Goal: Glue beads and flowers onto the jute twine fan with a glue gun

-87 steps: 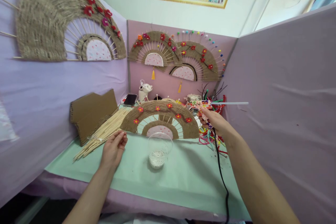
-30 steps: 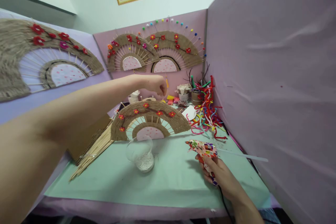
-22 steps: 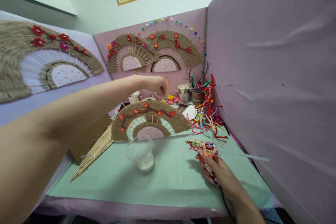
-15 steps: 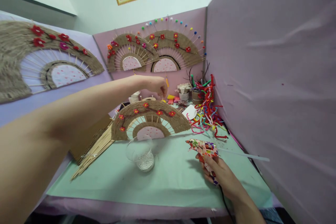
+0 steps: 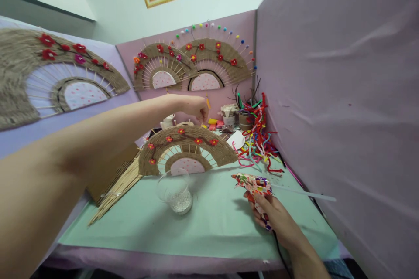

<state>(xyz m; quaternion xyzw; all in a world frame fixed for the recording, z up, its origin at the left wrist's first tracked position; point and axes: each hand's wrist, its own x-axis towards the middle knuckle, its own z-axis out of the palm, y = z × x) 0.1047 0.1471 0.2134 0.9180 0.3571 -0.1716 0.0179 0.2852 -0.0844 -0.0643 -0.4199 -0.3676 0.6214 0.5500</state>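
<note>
Lowered since the earliest frame, my right hand point(image 5: 270, 209) has its fingers clamped around the floral hot-glue gun point(image 5: 251, 184), lower right, while my left hand point(image 5: 196, 107) has swung above the twine-woven fan point(image 5: 188, 135) at centre, fingers curled, on what I cannot tell, leaving the gun seemingly idle.

Premises assessed as a handicraft workspace. The green-covered desk point(image 5: 216, 231) is enclosed on three sides by a pink back panel point(image 5: 224, 98) and purple side panels point(image 5: 327, 139). Woven fans point(image 5: 209, 50) with red flowers hang on display. Craft supplies noted: bundled thin sticks point(image 5: 119, 194), tangled coloured fuzzy stems point(image 5: 260, 120), and a glue gun point(image 5: 253, 184). Whether home or business: undetermined.
</note>
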